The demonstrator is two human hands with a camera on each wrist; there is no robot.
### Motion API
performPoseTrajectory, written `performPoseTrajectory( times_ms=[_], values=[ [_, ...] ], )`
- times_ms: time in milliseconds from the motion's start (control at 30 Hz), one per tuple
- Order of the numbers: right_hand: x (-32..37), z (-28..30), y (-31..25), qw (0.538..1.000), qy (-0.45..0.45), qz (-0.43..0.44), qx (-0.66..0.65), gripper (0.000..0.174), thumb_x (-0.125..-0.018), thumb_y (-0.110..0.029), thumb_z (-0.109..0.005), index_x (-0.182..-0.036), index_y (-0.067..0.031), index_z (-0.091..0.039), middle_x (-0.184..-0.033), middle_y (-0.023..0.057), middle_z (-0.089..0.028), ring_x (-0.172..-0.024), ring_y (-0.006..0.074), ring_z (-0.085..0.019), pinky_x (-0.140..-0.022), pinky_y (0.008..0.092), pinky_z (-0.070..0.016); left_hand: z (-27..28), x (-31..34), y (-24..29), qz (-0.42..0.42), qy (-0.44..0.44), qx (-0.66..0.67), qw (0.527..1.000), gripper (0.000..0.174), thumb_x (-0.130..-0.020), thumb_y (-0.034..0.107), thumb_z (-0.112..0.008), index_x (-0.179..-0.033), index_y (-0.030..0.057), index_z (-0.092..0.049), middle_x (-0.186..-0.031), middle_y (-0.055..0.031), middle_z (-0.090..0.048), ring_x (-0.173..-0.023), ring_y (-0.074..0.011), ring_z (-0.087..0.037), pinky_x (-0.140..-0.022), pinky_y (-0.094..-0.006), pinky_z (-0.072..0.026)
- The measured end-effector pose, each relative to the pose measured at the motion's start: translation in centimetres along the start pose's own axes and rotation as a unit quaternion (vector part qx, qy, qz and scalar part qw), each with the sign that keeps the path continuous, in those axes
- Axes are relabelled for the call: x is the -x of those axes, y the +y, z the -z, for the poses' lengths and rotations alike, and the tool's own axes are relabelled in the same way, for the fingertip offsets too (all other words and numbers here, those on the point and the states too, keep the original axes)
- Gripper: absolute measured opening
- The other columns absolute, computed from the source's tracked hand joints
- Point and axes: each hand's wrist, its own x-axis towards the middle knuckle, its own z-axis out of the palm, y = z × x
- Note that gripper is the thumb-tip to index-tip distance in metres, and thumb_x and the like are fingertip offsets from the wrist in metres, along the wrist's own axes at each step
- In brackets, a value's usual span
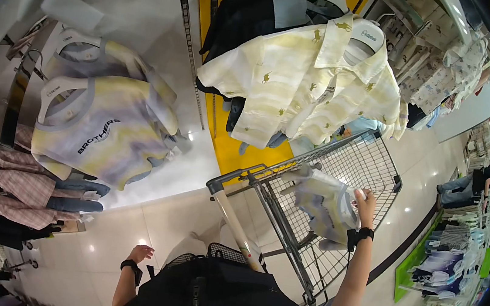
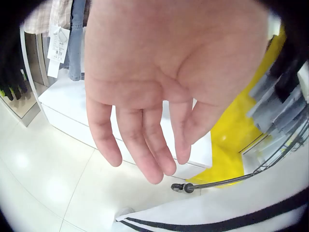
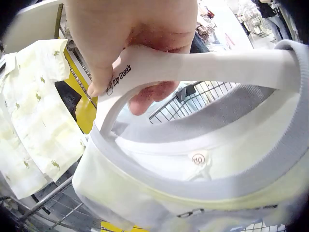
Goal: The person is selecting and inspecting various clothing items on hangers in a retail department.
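Observation:
My right hand (image 1: 365,207) grips a white clothes hanger (image 3: 203,66) marked "My Duck", the thumb on its near face and fingers curled behind. On that hanger is a yellow and lilac tie-dye sweatshirt (image 1: 322,204) with a grey neckband (image 3: 145,166) and a "110" size label (image 3: 198,159). In the head view the sweatshirt overlaps the wire basket of a shopping cart (image 1: 372,162). Low beside my body, my left hand (image 1: 140,253) holds nothing. Its fingers (image 2: 140,145) hang relaxed over the floor in the left wrist view.
A matching "BROTHERS" sweatshirt (image 1: 101,129) hangs on a rack at left, above plaid shirts (image 1: 15,183). Ahead hangs a yellow short-sleeved shirt (image 1: 303,74) against a yellow panel (image 1: 229,157). The cart handle (image 1: 233,225) crosses in front of my body. Clothes racks (image 1: 452,258) line the right side.

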Motion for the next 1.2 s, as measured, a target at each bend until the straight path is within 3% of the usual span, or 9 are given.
performPoseTrajectory(
  times_ms=[333, 700, 767, 833, 900, 967, 1000, 1133, 1200],
  values=[
    [-3.2, 0.4, 4.1, 0.994, 0.099, 0.003, 0.038, 0.036, -0.08, -0.027, -0.065, -0.094, 0.0054, -0.055, -0.069, 0.0057, -0.058, -0.055, 0.0097, -0.054, -0.05, 0.0224, -0.0442, -1.5, 1.4, -1.1, 0.034, 0.031, -0.074, 0.996, 0.019, -0.083, 0.013, -0.05, -0.092, 0.0031, -0.064, -0.078, -0.0098, -0.064, -0.065, -0.0194, -0.061, -0.06, -0.0328, -0.0468],
    [0.7, -1.9, 4.7, 0.997, -0.028, -0.035, -0.066, 0.026, -0.08, -0.019, -0.065, -0.087, 0.0038, -0.056, -0.073, 0.0078, -0.06, -0.057, 0.0122, -0.057, -0.051, 0.023, -0.046, -1.7, 1.5, 1.2, 0.033, 0.029, -0.083, 0.996, 0.022, -0.084, 0.006, -0.045, -0.096, -0.0032, -0.061, -0.085, -0.0118, -0.063, -0.073, -0.0203, -0.061, -0.067, -0.0302, -0.0515],
    [-0.2, -1.8, 6.0, 0.995, -0.037, -0.079, -0.047, 0.033, -0.078, -0.024, -0.067, -0.09, 0.0045, -0.056, -0.075, 0.0088, -0.06, -0.064, 0.0148, -0.059, -0.056, 0.0254, -0.0466, -1.5, 1.6, 1.4, 0.029, 0.032, -0.054, 0.998, 0.022, -0.083, 0.005, -0.045, -0.095, -0.004, -0.062, -0.085, -0.012, -0.063, -0.073, -0.0199, -0.061, -0.067, -0.0297, -0.0519],
    [-1.7, -2.1, 11.5, 0.98, 0.054, -0.078, 0.175, 0.042, -0.073, -0.029, -0.069, -0.094, 0.005, -0.056, -0.083, 0.0122, -0.061, -0.076, 0.0208, -0.06, -0.066, 0.0304, -0.0466, -1.5, 1.6, 1.5, 0.009, 0.034, -0.07, 0.997, 0.021, -0.082, 0.004, -0.046, -0.092, -0.0024, -0.063, -0.083, -0.0116, -0.064, -0.072, -0.0189, -0.061, -0.065, -0.0288, -0.0524],
    [-1.6, -2.7, 15.6, 0.963, 0.103, -0.116, 0.222, 0.061, -0.07, -0.031, -0.071, -0.112, 0.0059, -0.048, -0.107, 0.0232, -0.056, -0.098, 0.0349, -0.055, -0.081, 0.0396, -0.0436, -0.9, 0.7, 0.2, 0.012, 0.053, -0.098, 0.994, 0.021, -0.081, 0.004, -0.046, -0.091, -0.0011, -0.064, -0.081, -0.0113, -0.064, -0.071, -0.0184, -0.062, -0.064, -0.0283, -0.0526],
    [-2.5, -3.2, 21.3, 0.902, -0.01, -0.287, 0.322, 0.078, -0.062, -0.034, -0.076, -0.118, 0.0086, -0.042, -0.118, 0.0277, -0.049, -0.112, 0.0369, -0.047, -0.092, 0.0399, -0.0407, -0.8, 0.3, -0.9, 0.018, 0.075, -0.128, 0.989, 0.02, -0.081, 0.003, -0.047, -0.09, 0.0001, -0.065, -0.08, -0.0109, -0.064, -0.071, -0.0179, -0.062, -0.062, -0.0278, -0.0529],
    [-1.9, -3.7, 22.2, 0.898, -0.039, -0.283, 0.333, 0.082, -0.055, -0.042, -0.078, -0.11, 0.0113, -0.047, -0.108, 0.03, -0.053, -0.101, 0.0381, -0.054, -0.083, 0.0404, -0.0462, -0.8, 0.2, -1.3, 0.021, 0.087, -0.123, 0.988, 0.02, -0.08, 0.002, -0.047, -0.089, 0.001, -0.065, -0.079, -0.0107, -0.065, -0.07, -0.0176, -0.063, -0.061, -0.0277, -0.0531],
    [1.7, -5.8, 21.0, 0.913, 0.009, -0.221, 0.344, 0.077, -0.058, -0.035, -0.076, -0.113, 0.0102, -0.049, -0.107, 0.0275, -0.056, -0.103, 0.0362, -0.054, -0.083, 0.041, -0.046, -1.7, -0.1, -1.8, 0.035, 0.09, -0.105, 0.99, 0.019, -0.08, 0.003, -0.047, -0.089, 0.0001, -0.064, -0.08, -0.0108, -0.065, -0.07, -0.018, -0.063, -0.061, -0.0282, -0.0537],
    [2.3, -5.3, 21.9, 0.939, -0.087, -0.14, 0.301, 0.066, -0.064, -0.031, -0.072, -0.114, 0.0065, -0.05, -0.101, 0.0236, -0.06, -0.095, 0.033, -0.058, -0.079, 0.0373, -0.0476, -2.0, -0.6, -1.9, 0.019, 0.065, -0.098, 0.993, 0.019, -0.083, 0.007, -0.047, -0.09, -0.0012, -0.063, -0.081, -0.0108, -0.065, -0.07, -0.0182, -0.063, -0.061, -0.0284, -0.0532]
  ],
)
